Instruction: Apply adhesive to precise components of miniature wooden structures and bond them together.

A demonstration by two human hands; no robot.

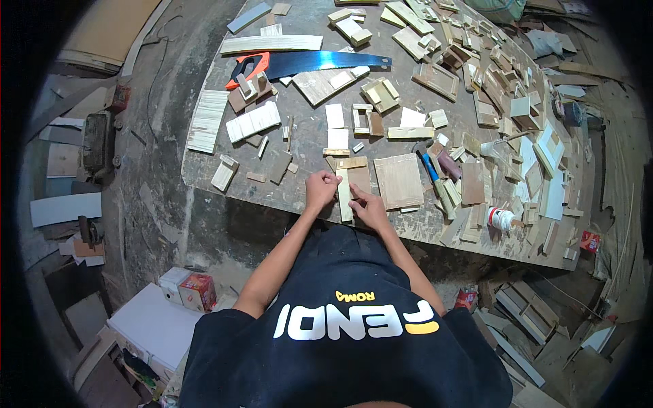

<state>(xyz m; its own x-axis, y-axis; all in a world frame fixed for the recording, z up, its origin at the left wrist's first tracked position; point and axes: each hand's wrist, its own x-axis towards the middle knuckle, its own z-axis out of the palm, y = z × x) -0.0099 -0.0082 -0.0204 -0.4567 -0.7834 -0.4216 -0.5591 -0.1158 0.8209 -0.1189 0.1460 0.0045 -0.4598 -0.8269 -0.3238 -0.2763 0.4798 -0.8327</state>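
Observation:
At the near edge of the workbench, a pale narrow wooden strip [345, 197] stands lengthwise toward me, against a brown wooden board [359, 178] with a small crosspiece [352, 163] at its far end. My left hand [321, 192] is closed at the strip's left side, fingertips pinched together by its edge; whether something small is between them is hidden. My right hand [371, 209] grips the strip's right edge nearer to me, thumb and fingers bent. A square wooden panel [398, 181] lies just right of that hand.
A handsaw [320, 63] with an orange handle lies farther back. To the right are a blue-handled hammer [430, 166], a white glue bottle [501, 219] and many wood offcuts. Small wooden assemblies [380, 94] crowd the bench. A white box [155, 325] stands on the floor at left.

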